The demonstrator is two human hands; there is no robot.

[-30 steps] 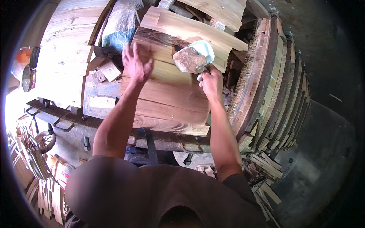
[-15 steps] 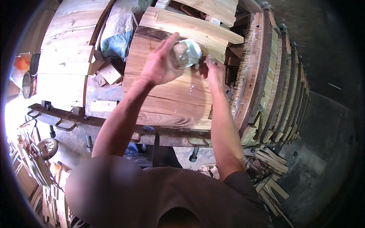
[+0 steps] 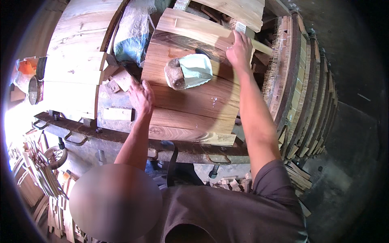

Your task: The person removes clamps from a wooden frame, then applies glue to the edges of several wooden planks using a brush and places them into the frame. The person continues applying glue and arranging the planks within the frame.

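A cut-open container (image 3: 195, 69), pale greenish white inside with a brown-stained end, lies on a panel of wooden boards (image 3: 186, 101). Neither hand touches it. My left hand (image 3: 142, 97) is at the panel's left edge, fingers apart and slightly blurred, beside small wood blocks (image 3: 121, 79). At the far right, my right hand (image 3: 240, 52) reaches over the right part of a long pale board (image 3: 198, 26), its fingers stretched out against it. Whether the fingertips press on the board I cannot tell. White drops (image 3: 214, 102) spot the panel.
A metal bench edge with handles (image 3: 190, 152) runs along the near side. Another board panel (image 3: 77, 60) and a plastic-wrapped bundle (image 3: 131, 36) stand left. Stacked wood layers (image 3: 300, 89) rise at right. Scrap strips (image 3: 298, 176) lie on the floor.
The container was in my left hand, with my right hand close beside it. Now it lies on the panel; my left hand has moved left and my right hand up and right.
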